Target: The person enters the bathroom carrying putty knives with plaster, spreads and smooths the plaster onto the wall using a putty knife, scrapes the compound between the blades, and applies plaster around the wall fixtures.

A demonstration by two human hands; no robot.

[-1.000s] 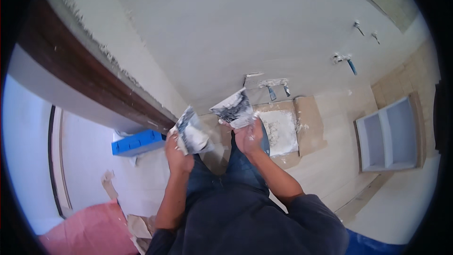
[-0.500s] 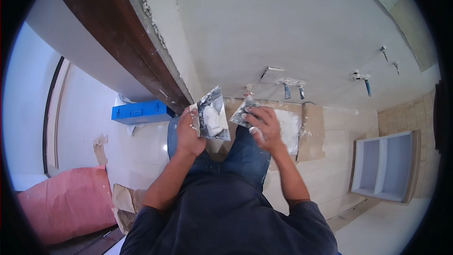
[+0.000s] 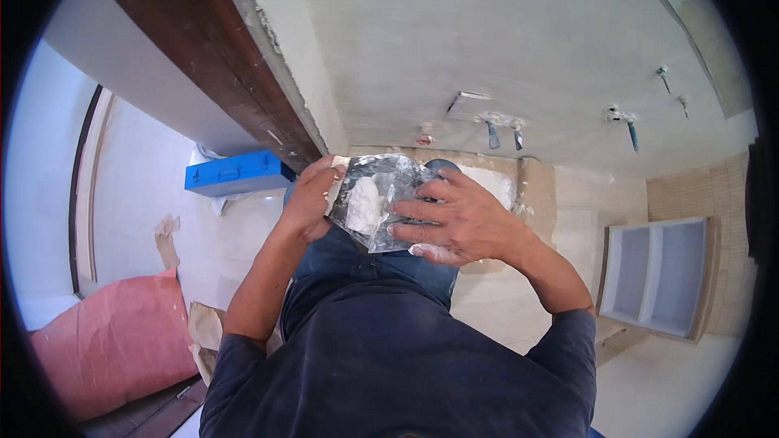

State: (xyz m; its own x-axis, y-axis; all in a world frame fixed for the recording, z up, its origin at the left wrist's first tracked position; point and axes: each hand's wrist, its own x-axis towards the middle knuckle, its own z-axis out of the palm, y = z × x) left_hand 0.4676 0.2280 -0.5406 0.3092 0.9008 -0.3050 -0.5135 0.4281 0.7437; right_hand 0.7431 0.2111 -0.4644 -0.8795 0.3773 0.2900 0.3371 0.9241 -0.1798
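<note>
My left hand (image 3: pixel 307 201) grips a wide putty scraper (image 3: pixel 347 225) by its pale handle edge, held in front of my thighs. A lump of white putty (image 3: pixel 364 204) lies on its grey, smeared blade. My right hand (image 3: pixel 464 219) is closed on a second scraper (image 3: pixel 403 172), fingers spread over its blade. The two blades meet or overlap just right of the lump; which lies on top I cannot tell. White putty smears the right fingertips and thumb.
A pale plastered wall (image 3: pixel 454 32) with projecting blue-ended fittings (image 3: pixel 633 134) stands ahead. To the left are a brown wooden frame (image 3: pixel 203 40), a blue metal toolbox (image 3: pixel 237 172) and a pink sack (image 3: pixel 122 341). Cardboard (image 3: pixel 536 182) covers floor by the wall; a white-lined shelf unit (image 3: pixel 656 276) is right.
The right hand has brought its scraper left against the left one; they were apart before. The left scraper has tilted, and the left hand has shifted slightly left and up.
</note>
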